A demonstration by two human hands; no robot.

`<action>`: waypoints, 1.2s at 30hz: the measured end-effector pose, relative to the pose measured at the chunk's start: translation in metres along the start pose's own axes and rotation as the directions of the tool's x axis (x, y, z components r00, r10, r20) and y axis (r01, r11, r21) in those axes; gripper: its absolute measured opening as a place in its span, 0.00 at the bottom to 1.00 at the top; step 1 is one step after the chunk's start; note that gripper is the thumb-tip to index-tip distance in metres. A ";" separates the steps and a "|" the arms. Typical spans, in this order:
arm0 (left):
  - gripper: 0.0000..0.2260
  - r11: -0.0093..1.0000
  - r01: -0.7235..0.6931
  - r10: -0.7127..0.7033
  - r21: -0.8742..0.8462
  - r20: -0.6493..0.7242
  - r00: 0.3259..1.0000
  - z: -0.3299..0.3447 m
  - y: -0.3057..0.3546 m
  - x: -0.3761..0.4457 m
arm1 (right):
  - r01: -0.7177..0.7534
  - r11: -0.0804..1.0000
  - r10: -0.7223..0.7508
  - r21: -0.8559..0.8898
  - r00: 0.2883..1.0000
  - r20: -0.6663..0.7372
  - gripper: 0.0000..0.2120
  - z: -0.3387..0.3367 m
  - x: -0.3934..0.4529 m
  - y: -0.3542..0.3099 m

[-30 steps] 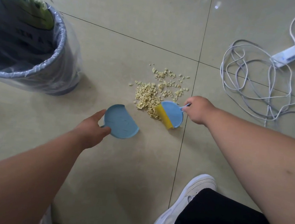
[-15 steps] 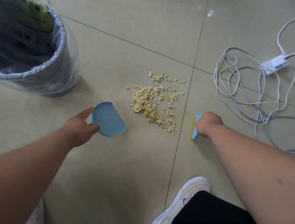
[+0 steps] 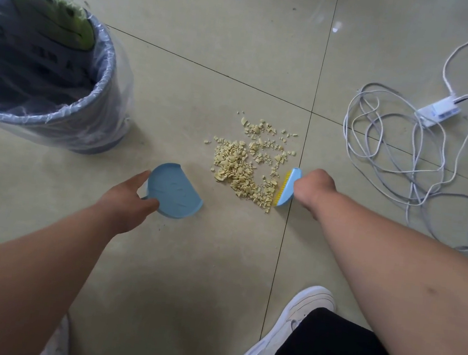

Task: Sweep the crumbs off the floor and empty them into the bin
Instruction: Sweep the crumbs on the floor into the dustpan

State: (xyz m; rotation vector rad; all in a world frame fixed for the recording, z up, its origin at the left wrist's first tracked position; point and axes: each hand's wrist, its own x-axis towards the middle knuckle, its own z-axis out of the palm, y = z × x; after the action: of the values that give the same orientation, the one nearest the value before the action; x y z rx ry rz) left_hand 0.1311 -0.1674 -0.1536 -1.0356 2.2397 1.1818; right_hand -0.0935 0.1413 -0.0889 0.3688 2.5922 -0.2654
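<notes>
While heaped between dustpan (image 3: 174,192) and brush (image 3: 287,187) | crumbs (image 3: 245,167) pale yellow, broken

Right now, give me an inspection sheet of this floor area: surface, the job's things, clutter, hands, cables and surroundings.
Surface: glossy beige tiled floor with dark grout lines.
Job's things: pile of pale yellow crumbs on the floor; small blue plastic dustpan left of the pile, apart from it; small blue brush with yellow bristles at the pile's right edge; dark round bin lined with clear plastic bag, far left.
Clutter: nothing seen.
Hands: left hand grips the dustpan; right hand grips the brush.
Cables: tangled white cable and white power strip, right.
Surroundings: white shoe, bottom.
</notes>
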 end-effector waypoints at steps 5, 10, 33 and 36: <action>0.35 1.000 0.011 -0.011 -0.002 0.003 1.000 0.000 0.001 0.001 | -0.054 0.998 0.053 -0.015 0.994 -0.098 0.12 -0.016 0.019 0.015; 0.33 0.999 -0.008 0.009 -0.044 0.019 1.000 0.003 0.003 0.003 | 0.028 0.999 -0.022 0.042 0.990 -0.138 0.09 -0.013 0.039 0.021; 0.34 0.995 -0.016 0.019 -0.100 0.029 0.999 0.009 0.013 0.024 | 0.320 0.942 -0.305 0.099 0.942 -0.141 0.22 0.030 0.036 -0.003; 0.34 0.994 -0.013 0.016 -0.110 0.030 0.999 0.009 0.010 0.024 | 0.270 0.945 -0.221 0.187 0.944 -0.243 0.20 0.028 0.038 -0.004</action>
State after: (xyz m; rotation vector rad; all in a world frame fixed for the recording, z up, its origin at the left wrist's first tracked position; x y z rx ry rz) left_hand 0.1076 -0.1665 -0.1687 -1.0370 2.1831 1.3314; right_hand -0.1135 0.1380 -0.1315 0.1517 2.8371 -0.6346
